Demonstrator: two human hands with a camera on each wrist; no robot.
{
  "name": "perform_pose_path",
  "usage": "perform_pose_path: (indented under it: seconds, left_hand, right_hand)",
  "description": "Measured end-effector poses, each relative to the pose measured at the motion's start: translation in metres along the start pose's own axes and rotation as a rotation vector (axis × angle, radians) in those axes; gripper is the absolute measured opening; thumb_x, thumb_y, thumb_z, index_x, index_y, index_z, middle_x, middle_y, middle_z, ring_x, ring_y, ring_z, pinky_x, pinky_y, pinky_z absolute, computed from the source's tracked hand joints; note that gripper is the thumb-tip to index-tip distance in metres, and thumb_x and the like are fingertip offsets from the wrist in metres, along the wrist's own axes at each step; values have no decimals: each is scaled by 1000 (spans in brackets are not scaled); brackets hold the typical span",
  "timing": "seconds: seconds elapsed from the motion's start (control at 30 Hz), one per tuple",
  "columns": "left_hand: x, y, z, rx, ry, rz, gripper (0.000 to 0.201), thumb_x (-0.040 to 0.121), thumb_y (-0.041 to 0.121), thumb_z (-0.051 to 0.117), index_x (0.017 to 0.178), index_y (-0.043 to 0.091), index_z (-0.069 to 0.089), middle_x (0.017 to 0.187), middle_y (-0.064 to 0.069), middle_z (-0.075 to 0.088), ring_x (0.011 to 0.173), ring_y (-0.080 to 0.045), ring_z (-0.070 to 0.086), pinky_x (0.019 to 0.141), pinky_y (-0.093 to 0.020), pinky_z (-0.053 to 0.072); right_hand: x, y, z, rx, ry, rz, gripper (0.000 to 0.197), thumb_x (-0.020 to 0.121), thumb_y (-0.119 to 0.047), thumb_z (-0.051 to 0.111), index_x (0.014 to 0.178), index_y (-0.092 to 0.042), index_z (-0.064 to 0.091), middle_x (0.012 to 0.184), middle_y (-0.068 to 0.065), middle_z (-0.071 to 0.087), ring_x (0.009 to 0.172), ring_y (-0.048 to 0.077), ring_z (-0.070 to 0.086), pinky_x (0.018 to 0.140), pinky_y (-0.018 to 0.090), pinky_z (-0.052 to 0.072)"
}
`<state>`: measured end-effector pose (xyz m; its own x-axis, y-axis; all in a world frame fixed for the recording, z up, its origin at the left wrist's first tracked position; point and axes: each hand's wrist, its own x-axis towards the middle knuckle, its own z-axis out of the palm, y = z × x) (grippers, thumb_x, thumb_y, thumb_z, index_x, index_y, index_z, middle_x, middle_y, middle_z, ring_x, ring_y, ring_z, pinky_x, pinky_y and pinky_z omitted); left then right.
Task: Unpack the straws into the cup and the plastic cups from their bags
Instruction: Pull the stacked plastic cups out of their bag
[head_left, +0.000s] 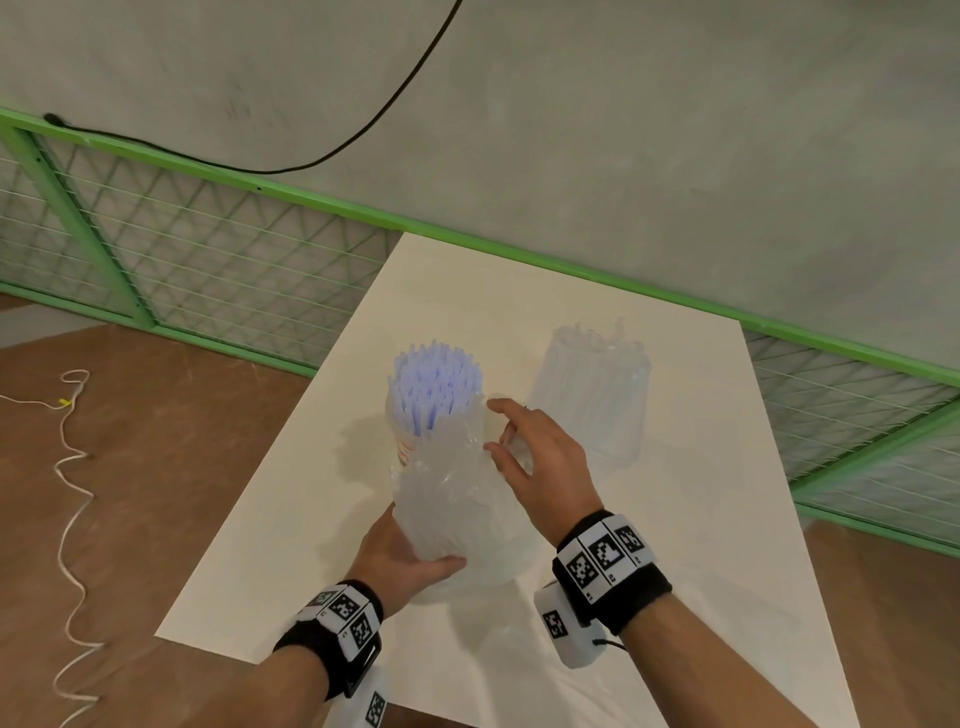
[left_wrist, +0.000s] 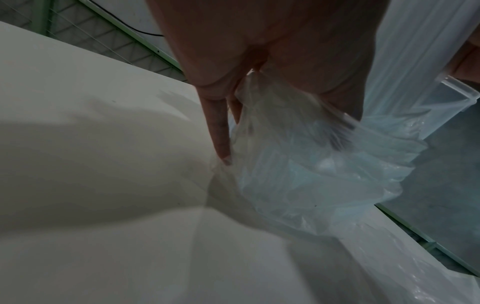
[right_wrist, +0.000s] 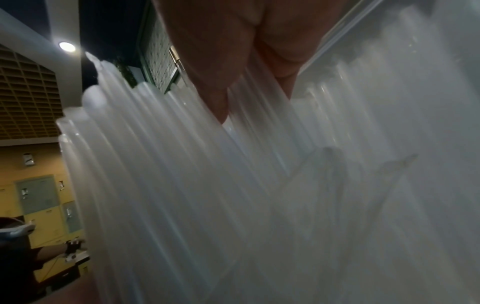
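A cup (head_left: 410, 441) packed with pale purple straws (head_left: 434, 389) stands at mid-table. Just in front of it my left hand (head_left: 410, 564) grips the lower part of a clear bag (head_left: 452, 504) holding what looks like a stack of translucent plastic cups. The left wrist view shows my fingers (left_wrist: 221, 133) against the bag's crumpled bottom (left_wrist: 311, 164). My right hand (head_left: 519, 452) touches the bag's top with loosely spread fingers. In the right wrist view those fingers (right_wrist: 215, 98) lie on the ribbed contents (right_wrist: 182, 174). A second clear bag (head_left: 592, 395) lies to the right.
The white table (head_left: 260, 545) stands against a grey wall with a green mesh fence (head_left: 208, 249) on the left and right. A white cord (head_left: 72, 493) trails on the brown floor at the left. A black cable (head_left: 363, 135) hangs along the wall.
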<state>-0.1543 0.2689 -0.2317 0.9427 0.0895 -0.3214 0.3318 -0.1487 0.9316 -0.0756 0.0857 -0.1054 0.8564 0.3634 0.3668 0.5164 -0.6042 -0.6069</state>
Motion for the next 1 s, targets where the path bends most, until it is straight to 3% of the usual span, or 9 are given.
perform_pose_path:
  seconds: [0.17, 0.27, 0.37, 0.53, 0.6, 0.73, 0.8, 0.87, 1.0]
  left_hand:
    - [1, -1, 0, 7, 4, 2, 87, 40, 55, 95, 118, 40, 60, 112, 14, 71, 109, -11, 66, 99, -45, 51]
    - [0, 0, 0, 26, 15, -10, 87, 39, 54, 95, 118, 38, 60, 111, 15, 71, 108, -9, 66, 100, -43, 51]
    - [0, 1, 1, 43, 10, -14, 88, 39, 57, 94, 118, 38, 60, 111, 15, 71, 108, -9, 66, 99, -42, 51]
    - [1, 0, 0, 59, 5, -29, 89, 39, 60, 92, 119, 37, 61, 110, 15, 72, 107, -8, 66, 99, -41, 52]
    - [1, 2, 1, 64, 15, -35, 87, 40, 57, 93, 118, 36, 61, 110, 14, 72, 106, -8, 66, 99, -41, 51]
    - [0, 4, 2, 71, 38, -57, 87, 39, 53, 93, 118, 34, 61, 109, 13, 71, 106, -8, 66, 99, -39, 51]
    - [0, 4, 2, 68, 44, -61, 87, 38, 52, 94, 117, 32, 62, 108, 11, 72, 105, -8, 66, 99, -40, 52]
    - [-1, 6, 2, 71, 46, -61, 88, 37, 51, 93, 117, 30, 62, 108, 11, 71, 105, -9, 66, 99, -39, 51]
    - [-3, 12, 1, 92, 51, -48, 90, 37, 51, 92, 118, 30, 60, 109, 11, 70, 106, -9, 64, 100, -37, 50]
  right_hand:
    - [6, -3, -6, 1, 1, -20, 41, 94, -11, 62, 132, -22, 53, 115, -6, 61, 97, -2, 57, 85, -2, 35]
    - [11, -5, -12, 38, 89, -18, 37, 90, -12, 69, 125, -18, 59, 121, -3, 64, 98, 4, 65, 89, 11, 45]
    - [17, -7, -21, 16, 148, -5, 29, 85, -14, 75, 113, -14, 65, 102, -5, 71, 92, 5, 65, 84, 20, 49]
    - [31, -15, -52, 102, 273, 35, 24, 82, -21, 78, 104, -17, 68, 80, -7, 71, 77, 2, 66, 80, 18, 51]
    - [39, -18, -69, 169, 345, 51, 22, 80, -22, 80, 99, -18, 69, 80, -6, 72, 76, 5, 68, 81, 27, 55]
    - [54, -23, -106, 312, 466, 27, 23, 76, -23, 84, 93, -24, 69, 80, 3, 74, 72, 25, 73, 73, 51, 58]
    - [63, -29, -133, 362, 544, -4, 25, 76, -16, 84, 95, -14, 68, 77, 5, 74, 69, 28, 73, 70, 49, 59]
    - [72, -33, -162, 366, 631, -61, 27, 78, -11, 82, 97, -3, 64, 74, -5, 72, 67, 22, 73, 67, 42, 60]
    - [85, -29, -204, 324, 724, -127, 29, 80, -22, 82, 97, -11, 62, 77, -9, 71, 72, 23, 73, 68, 45, 59]
